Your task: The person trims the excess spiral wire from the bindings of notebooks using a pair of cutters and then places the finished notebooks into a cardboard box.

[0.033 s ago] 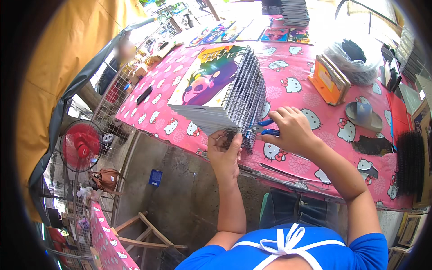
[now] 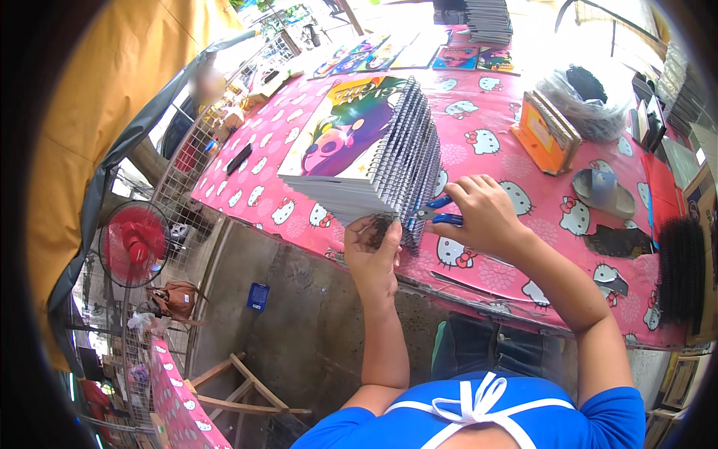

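item: stack of spiral-bound notebooks (image 2: 359, 150), bright cartoon cover on top, lying at the near edge of the table (image 2: 479, 142) and overhanging it slightly, dark wire coils facing the person. left hand (image 2: 372, 251) is reaching up from below the near edge, fingers curled together and pinching the lower end of the coils at the stack's near corner. right hand (image 2: 482, 213) is resting over the near edge just beside the coils, closed around blue-handled pliers (image 2: 437, 212) whose tip is touching the wire binding; the tool's jaws are hidden against the coils, so whether they are apart cannot be told. table covering: pink cloth with white cat print. further along the right side: an orange box (image 2: 544, 133) standing near a clear plastic bag (image 2: 587, 101) holding dark coils, a grey tape dispenser (image 2: 602, 191) toward the right edge, a bundle of black coils (image 2: 680, 269) at the near right corner. far edge: more notebooks (image 2: 490, 19) piled up and loose covers (image 2: 419, 52) lying flat. below the left edge: a red fan (image 2: 134, 243) standing on the floor.
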Motion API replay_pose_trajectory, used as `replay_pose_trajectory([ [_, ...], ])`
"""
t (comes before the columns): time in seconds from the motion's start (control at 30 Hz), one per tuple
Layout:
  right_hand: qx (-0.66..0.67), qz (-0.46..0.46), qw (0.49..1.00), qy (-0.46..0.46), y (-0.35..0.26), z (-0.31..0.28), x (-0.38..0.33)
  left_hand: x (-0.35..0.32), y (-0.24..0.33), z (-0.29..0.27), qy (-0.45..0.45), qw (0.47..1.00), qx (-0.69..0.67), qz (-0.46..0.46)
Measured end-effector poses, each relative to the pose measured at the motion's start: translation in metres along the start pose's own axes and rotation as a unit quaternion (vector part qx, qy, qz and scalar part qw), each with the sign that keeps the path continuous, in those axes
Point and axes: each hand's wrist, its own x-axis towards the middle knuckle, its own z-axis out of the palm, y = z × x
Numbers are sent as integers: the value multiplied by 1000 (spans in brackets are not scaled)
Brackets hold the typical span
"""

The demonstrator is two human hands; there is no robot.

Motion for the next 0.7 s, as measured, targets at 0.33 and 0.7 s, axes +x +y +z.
replay_pose_trajectory([
  [0.33, 38, 108, 981, -154, -8, -12, 2, 3, -1, -10, -4, 1000, -5, 1],
  [0.7, 41, 157, 952, -260, -15, -6, 4, 4, -6, -11, 2, 1000, 23, -4],
])
